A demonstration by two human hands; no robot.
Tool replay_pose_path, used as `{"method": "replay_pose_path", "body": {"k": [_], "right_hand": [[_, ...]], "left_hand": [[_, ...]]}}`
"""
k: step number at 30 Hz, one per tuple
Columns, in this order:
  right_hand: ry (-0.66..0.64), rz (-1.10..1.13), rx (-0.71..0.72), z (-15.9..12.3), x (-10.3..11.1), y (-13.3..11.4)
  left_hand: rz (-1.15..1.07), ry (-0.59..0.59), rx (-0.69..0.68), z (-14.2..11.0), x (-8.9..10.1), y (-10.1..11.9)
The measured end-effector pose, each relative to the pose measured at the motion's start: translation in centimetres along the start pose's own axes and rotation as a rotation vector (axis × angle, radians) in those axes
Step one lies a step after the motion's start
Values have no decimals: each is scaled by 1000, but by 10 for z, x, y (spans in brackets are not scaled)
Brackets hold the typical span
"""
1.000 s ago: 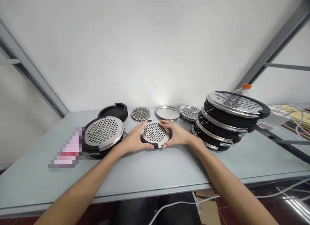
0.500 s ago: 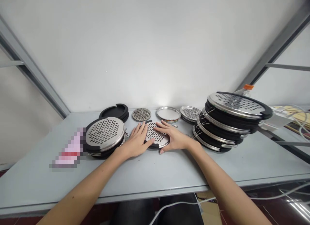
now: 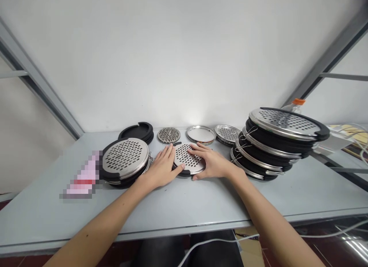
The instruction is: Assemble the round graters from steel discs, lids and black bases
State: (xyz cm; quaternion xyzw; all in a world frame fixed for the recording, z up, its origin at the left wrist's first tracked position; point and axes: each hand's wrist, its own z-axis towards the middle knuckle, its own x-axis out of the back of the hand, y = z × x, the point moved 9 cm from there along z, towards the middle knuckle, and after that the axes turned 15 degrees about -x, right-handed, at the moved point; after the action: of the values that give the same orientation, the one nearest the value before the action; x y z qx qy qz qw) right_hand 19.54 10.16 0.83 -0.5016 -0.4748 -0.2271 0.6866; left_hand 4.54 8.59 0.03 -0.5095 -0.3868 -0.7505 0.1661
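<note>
A pale grey counter [image 3: 184, 209] is stretching across the view, and a white wall [image 3: 184, 60] is rising behind it, with grey metal frame bars [image 3: 37, 83] running along both sides. Below the counter edge, the person's dark trousers [image 3: 186, 251], a white cable [image 3: 212, 241] and a piece of cardboard [image 3: 250, 248] are showing over a dark red floor [image 3: 14, 261].

Both grips are staying wide, with the fingers spread. The left grip [image 3: 162, 168] and the right grip [image 3: 212, 164] are lying on the two sides of a round steel disc [image 3: 189, 158], and they are not closing around it. The disc is lying flat on the counter between them. It has rows of small slots and a black rim.

Left of the left grip, a thicker stack [image 3: 125, 159] of the same slotted discs is lying just beside it, and a pixelated pink and red object [image 3: 83, 176] is lying further left, too blurred for reading any label. Ahead of the grips, black rubber rings [image 3: 135, 131], a studded steel disc [image 3: 168, 135], a smooth steel lid [image 3: 201, 134] and a slotted tray [image 3: 227, 133] are sitting in a row. Right of the right grip, a tall stack [image 3: 276, 144] is leaning, with wire clips on its edge. Behind it, a plastic bottle [image 3: 294, 107] with an orange cap is standing.
</note>
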Motion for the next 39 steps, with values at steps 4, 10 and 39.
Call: {"method": "replay_pose_path", "body": {"k": [4,10,39], "right_hand": [[15,-1,-17,0,-2,0],[-6,2,16,1,-5,0],[83,118,-41,3,15,7]], "left_hand": [[-99,28,4,-2,4,-1],[-129,-29,1,-6,7,-2],[-187,137,46,0,15,-5]]}}
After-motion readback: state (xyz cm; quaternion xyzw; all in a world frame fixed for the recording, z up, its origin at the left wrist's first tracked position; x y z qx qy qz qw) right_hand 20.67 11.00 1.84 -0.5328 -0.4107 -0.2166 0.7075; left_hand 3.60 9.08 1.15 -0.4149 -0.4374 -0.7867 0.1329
